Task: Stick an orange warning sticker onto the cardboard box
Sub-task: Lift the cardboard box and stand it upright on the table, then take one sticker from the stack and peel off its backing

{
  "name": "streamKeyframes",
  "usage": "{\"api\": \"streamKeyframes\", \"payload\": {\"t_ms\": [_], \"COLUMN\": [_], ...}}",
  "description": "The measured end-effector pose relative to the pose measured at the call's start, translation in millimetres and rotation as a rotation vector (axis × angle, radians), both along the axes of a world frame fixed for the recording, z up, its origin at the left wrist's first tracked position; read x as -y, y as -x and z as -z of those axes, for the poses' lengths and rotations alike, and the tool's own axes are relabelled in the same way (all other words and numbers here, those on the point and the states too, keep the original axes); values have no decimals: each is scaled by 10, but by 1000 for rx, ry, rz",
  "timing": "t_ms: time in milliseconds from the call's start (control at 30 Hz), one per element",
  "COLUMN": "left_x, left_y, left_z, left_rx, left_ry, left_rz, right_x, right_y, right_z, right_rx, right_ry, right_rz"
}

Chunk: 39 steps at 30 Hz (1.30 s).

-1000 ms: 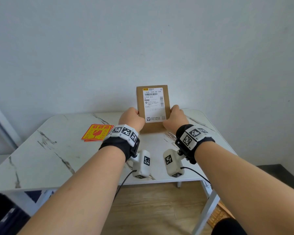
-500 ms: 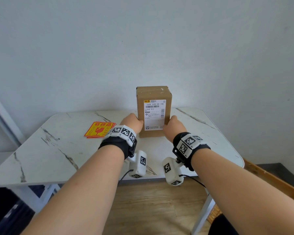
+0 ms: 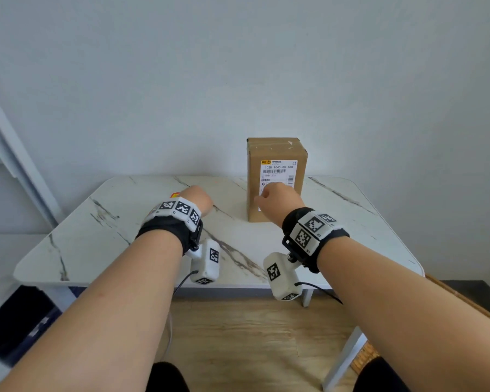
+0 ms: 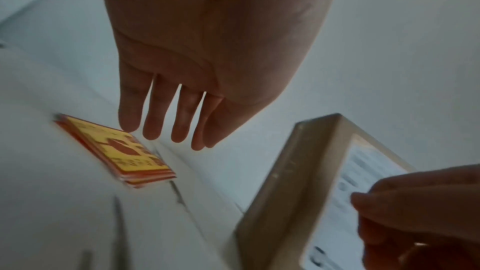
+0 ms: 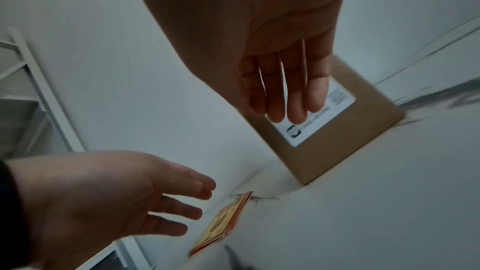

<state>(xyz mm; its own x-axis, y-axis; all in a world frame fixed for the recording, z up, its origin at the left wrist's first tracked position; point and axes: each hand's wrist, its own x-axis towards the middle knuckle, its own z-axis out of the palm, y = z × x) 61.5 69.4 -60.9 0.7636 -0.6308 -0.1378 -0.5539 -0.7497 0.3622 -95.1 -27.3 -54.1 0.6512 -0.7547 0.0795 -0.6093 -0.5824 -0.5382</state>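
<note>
A brown cardboard box [image 3: 276, 149] stands upright at the back of the marble table [image 3: 125, 250], a white shipping label [image 3: 279, 169] on its near face. A small stack of orange and yellow warning stickers [image 4: 116, 149] lies flat on the table to its left, mostly hidden by my left wrist in the head view. My left hand [image 4: 166, 134] hovers just above the stack, fingers straight, holding nothing. My right hand [image 5: 283, 108] hangs in front of the box's label [image 5: 319, 122], fingers relaxed and empty, apart from the box.
A white shelf frame [image 3: 14, 162] leans against the wall at the far left. The table's front edge [image 3: 167, 284] is near my wrists, with wooden floor [image 3: 238, 335] below. A plain wall stands right behind the box.
Both hands have let go of the box, which now stands alone. My left hand has moved left over the sticker stack. My right hand has drawn back from the box's side.
</note>
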Motion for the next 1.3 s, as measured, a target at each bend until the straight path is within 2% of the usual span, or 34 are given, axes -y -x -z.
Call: {"api": "streamKeyframes", "payload": {"t_ms": [67, 167, 467, 733, 933, 1200, 1300], "left_x": [-153, -376, -631, -616, -587, -544, -544], "left_y": [-134, -225, -487, -515, -491, -539, -530], "left_z": [62, 71, 341, 297, 310, 233, 249], "left_rx": [3, 67, 48, 43, 63, -137, -166], "left_ry": [-31, -181, -246, -275, -319, -182, -155], "left_rz": [-36, -18, 60, 113, 199, 147, 136], "right_x": [-115, -276, -590, -589, -485, -439, -472], "right_y": [-141, -358, -899, -1132, -1357, -1441, -1443], "right_z": [23, 91, 166, 272, 495, 552, 552], "right_rx": [-12, -36, -169, -387, -373, -374, -363], "right_ry": [-24, -38, -45, 47, 11, -16, -30], "right_rz": [-44, -110, -248, -340, -173, -10, 1]}}
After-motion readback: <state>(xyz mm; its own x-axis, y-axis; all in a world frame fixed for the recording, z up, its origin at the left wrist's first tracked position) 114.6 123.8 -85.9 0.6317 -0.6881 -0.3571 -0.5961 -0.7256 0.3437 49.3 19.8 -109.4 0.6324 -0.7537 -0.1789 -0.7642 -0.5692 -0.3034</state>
